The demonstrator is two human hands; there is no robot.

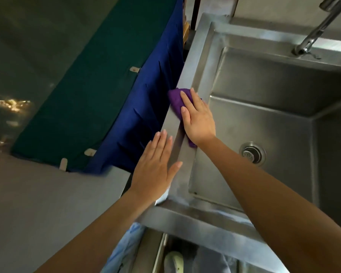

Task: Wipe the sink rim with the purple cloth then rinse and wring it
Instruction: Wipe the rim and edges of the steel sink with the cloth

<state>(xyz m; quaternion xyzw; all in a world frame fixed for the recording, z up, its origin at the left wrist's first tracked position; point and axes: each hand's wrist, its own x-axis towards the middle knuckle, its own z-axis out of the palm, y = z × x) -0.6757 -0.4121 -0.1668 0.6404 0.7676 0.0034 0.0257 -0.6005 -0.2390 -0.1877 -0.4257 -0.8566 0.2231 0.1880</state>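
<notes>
The right hand (198,117) presses the purple cloth (176,100) flat on the sink rim (193,75), fingers together. The left hand (156,166) lies flat nearby, fingers extended. Blue fabric (146,107) hangs just beside the rim; a faucet (311,36) stands behind.

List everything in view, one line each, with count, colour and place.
sink: one, steel, fills the right side
sink rim: one, steel, left edge of the basin
drain strainer: one, metal, basin floor
faucet: one, metal, top right behind the basin
purple cloth: one, purple, on the left rim under the right hand
blue fabric: one, dark blue, hanging left of the sink
green fabric: one, dark green, left of the blue
left hand: one, flat and open on the near left rim
right hand: one, pressing flat on the cloth
</notes>
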